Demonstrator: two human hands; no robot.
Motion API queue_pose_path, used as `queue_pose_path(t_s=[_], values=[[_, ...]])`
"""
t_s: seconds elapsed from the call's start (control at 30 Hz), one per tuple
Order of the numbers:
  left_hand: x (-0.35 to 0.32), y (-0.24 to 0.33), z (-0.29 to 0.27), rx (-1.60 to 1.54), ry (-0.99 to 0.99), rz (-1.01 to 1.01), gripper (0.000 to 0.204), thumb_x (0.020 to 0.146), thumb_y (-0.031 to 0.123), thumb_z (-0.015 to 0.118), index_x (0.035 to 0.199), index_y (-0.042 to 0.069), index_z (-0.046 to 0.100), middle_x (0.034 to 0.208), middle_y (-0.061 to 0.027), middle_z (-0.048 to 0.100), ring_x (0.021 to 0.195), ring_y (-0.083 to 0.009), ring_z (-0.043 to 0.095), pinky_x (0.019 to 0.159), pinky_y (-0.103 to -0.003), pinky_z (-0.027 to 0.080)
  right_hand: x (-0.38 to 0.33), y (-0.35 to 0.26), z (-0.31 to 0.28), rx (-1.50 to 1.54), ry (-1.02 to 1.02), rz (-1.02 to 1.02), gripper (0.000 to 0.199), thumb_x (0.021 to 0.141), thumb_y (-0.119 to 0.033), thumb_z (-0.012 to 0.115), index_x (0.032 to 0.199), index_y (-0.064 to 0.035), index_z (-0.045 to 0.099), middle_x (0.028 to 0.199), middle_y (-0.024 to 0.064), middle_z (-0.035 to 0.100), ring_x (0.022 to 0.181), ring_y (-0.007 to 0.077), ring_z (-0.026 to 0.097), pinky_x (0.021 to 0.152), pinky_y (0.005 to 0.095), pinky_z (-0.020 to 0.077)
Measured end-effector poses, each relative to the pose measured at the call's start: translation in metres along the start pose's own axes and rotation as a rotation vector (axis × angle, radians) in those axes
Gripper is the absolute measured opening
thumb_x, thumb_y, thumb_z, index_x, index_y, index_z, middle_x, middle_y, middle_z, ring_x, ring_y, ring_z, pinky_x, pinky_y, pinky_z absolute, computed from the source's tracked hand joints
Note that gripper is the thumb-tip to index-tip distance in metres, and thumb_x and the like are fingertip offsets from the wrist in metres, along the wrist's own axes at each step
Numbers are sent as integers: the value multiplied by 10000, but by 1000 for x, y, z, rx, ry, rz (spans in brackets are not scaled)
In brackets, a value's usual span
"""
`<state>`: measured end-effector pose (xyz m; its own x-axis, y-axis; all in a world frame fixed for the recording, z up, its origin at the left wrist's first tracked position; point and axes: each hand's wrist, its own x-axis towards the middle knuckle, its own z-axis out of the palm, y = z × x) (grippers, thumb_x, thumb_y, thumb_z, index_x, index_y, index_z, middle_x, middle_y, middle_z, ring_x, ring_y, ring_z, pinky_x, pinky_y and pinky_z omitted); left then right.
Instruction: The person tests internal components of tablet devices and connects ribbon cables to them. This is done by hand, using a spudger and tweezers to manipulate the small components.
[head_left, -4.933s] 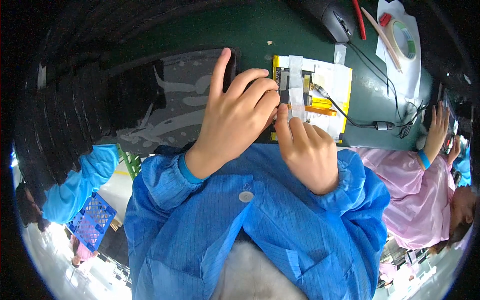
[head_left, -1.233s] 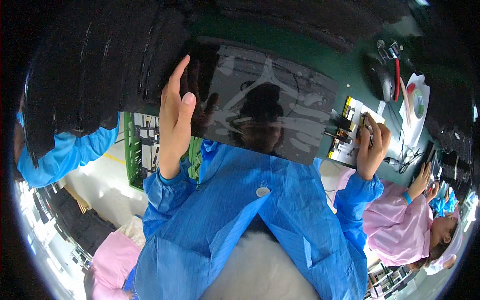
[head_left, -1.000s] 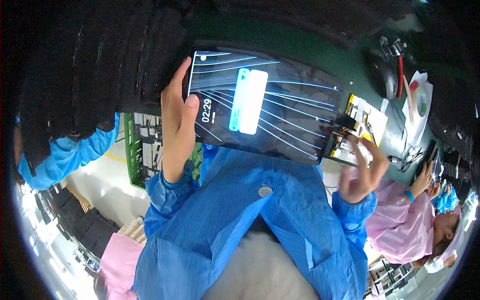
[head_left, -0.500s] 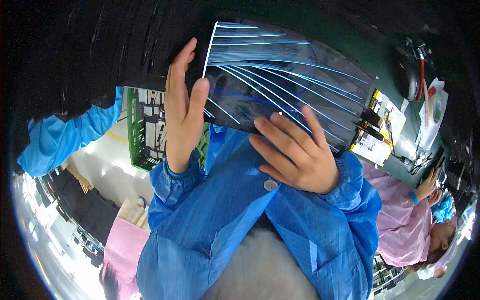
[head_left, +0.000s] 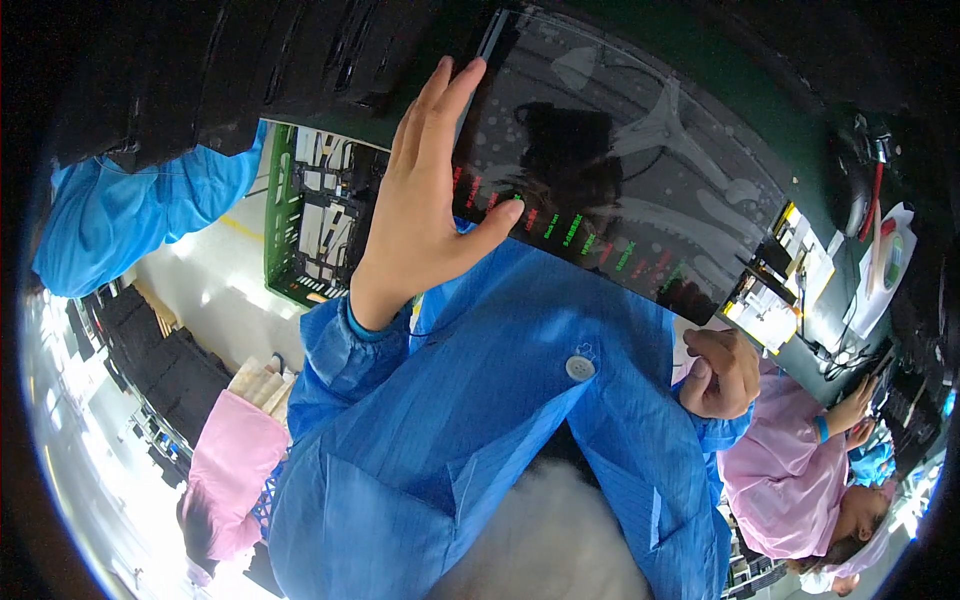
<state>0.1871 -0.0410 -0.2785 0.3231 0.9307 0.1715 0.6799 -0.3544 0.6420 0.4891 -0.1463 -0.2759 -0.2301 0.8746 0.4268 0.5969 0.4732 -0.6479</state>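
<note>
A dark, glossy display panel (head_left: 650,190) is tilted in front of me, with small red and green lettering along its lower edge and pale reflections across its face. Against its left edge rests my left hand (head_left: 425,195), fingers stretched out and thumb across the lower left corner. My right hand (head_left: 722,375) is just below the panel's lower right corner, apart from it, with its fingers curled in and nothing visible in them. At the panel's right edge, a dark connector (head_left: 770,265) leads to a white board with yellow edging (head_left: 805,270).
A green crate (head_left: 283,220) with dark-and-white parts stands at left. Right of the panel are a red-handled tool (head_left: 880,185), a tape roll (head_left: 893,258) and cables (head_left: 845,350). A person in pink (head_left: 790,470) works at right; a blue sleeve (head_left: 150,220) shows at left.
The panel's bright white and blue lines have given way to a dark screen with coloured lettering. My right hand has left the panel, moved down and right, and curled. The view has shifted slightly.
</note>
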Motion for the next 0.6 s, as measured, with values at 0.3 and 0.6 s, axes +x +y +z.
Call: queue_pose_path(t_s=[0.3,0.6], values=[[57,-5,-2,15,246,15,455,881,226,581,1273,22,473,1214,-225,545,1099,-366,549,931,-407,436,18,4,0,-33,71,-156,129,755,-93,615,778,26,659,631,104,614,485,192,558,440,284,417],[97,-6,4,359,212,-58,92,875,160,556,910,84,594,883,-102,662,845,-315,644,690,-398,513,51,5,-7,-101,7,-203,182,715,-119,655,833,19,668,663,99,619,492,181,559,425,286,407]])
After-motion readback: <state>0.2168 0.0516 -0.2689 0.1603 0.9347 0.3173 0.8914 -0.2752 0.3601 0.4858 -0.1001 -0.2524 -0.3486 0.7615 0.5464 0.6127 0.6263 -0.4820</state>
